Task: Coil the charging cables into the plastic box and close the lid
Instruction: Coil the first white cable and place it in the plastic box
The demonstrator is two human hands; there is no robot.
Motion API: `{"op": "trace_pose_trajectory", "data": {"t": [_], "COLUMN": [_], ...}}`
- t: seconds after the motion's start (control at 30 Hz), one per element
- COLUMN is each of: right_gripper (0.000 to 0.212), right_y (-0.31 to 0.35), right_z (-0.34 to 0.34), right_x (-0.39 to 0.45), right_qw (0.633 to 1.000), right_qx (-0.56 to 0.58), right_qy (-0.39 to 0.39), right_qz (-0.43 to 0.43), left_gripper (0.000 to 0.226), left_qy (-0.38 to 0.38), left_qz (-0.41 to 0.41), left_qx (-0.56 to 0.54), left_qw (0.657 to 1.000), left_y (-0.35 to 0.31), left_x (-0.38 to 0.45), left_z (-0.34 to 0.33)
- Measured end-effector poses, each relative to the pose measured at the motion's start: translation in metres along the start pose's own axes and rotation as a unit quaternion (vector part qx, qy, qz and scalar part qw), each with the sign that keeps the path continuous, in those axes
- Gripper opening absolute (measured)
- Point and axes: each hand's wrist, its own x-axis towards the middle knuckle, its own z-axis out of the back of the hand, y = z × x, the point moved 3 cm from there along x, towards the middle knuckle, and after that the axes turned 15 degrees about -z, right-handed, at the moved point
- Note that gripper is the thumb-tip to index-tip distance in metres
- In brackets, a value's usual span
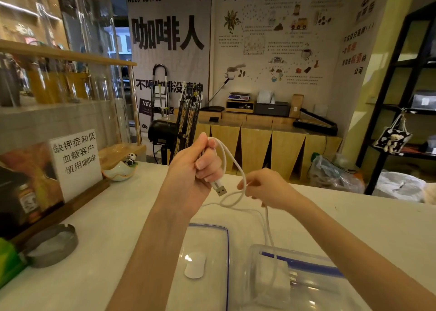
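Now left hand (197,166) raised above counter (118,216), fingers curled round white cable (232,159) near USB plug (220,188). Right hand (264,186) pinches cable loop just beside plug. Cable trails down into clear box (295,277). Lid (207,263) lies flat left of box, off.

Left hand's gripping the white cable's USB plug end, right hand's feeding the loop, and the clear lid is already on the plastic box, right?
Not quite: in the head view the clear blue-edged lid lies flat on the counter beside the clear plastic box. The rest is right.
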Motion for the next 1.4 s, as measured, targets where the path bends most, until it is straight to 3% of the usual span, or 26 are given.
{"op": "trace_pose_trajectory", "data": {"t": [0.07,0.13,0.27,0.37,0.47,0.53,0.63,0.7,0.77,0.9,0.97,1.07,1.23,1.33,1.4], "right_gripper": [0.022,0.029,0.042,0.051,0.043,0.024,0.042,0.039,0.031,0.027,0.027,0.028,0.025,0.027,0.026], "right_y": [0.009,0.017,0.024,0.027,0.035,0.038,0.03,0.022,0.017,0.018,0.024,0.034,0.045,0.049,0.051], "right_z": [-0.01,-0.018,-0.031,-0.03,-0.021,-0.014,-0.008,-0.008,-0.01,-0.016,-0.022,-0.03,-0.028,-0.018,-0.01], "right_x": [-0.009,-0.02,-0.03,-0.04,-0.05,-0.05,-0.035,-0.028,-0.024,-0.027,-0.034,-0.049,-0.075,-0.083,-0.087], "right_qw": [0.987,0.968,0.951,0.962,0.938,0.915,0.833,0.781,0.797,0.911,0.958,0.984,0.985,0.985,0.983], "right_qx": [-0.087,-0.086,-0.055,0.092,0.204,0.28,0.5,0.592,0.579,0.402,0.284,0.147,0.054,0.016,-0.021], "right_qy": [-0.071,-0.103,-0.07,0.093,0.235,0.249,0.228,0.197,0.163,0.083,0.03,0.01,0.108,0.062,0.029], "right_qz": [0.116,0.212,0.297,0.24,0.152,0.148,0.066,-0.014,-0.052,-0.021,0.029,0.1,0.124,0.159,0.18], "left_gripper": [0.041,0.041,0.041,0.041,0.039,0.039,0.041,0.042,0.044,0.04,0.039,0.039,0.036,0.031,0.027], "left_qy": [-0.004,-0.018,-0.065,-0.111,-0.152,-0.159,-0.142,-0.121,-0.097,-0.035,-0.054,-0.086,-0.104,-0.066,-0.005], "left_qz": [0.01,0.013,0.021,0.017,0.007,0.006,0.014,0.018,0.023,0.028,0.0,-0.034,-0.076,-0.11,-0.122], "left_qx": [-0.026,-0.037,-0.065,-0.086,-0.082,-0.077,-0.088,-0.123,-0.165,-0.279,-0.266,-0.187,0.015,0.197,0.33], "left_qw": [1.0,0.999,0.996,0.99,0.985,0.984,0.986,0.985,0.981,0.959,0.962,0.978,0.992,0.972,0.936], "left_y": [0.003,0.005,0.01,0.012,0.013,0.012,0.011,0.01,0.007,0.003,0.003,0.006,0.012,0.012,0.012], "left_x": [0.001,0.001,0.004,0.008,0.01,0.01,0.01,0.01,0.009,0.009,0.011,0.013,0.014,0.012,0.008], "left_z": [0.001,0.004,0.016,0.029,0.039,0.042,0.038,0.033,0.028,0.023,0.025,0.025,0.031,0.031,0.025]}}
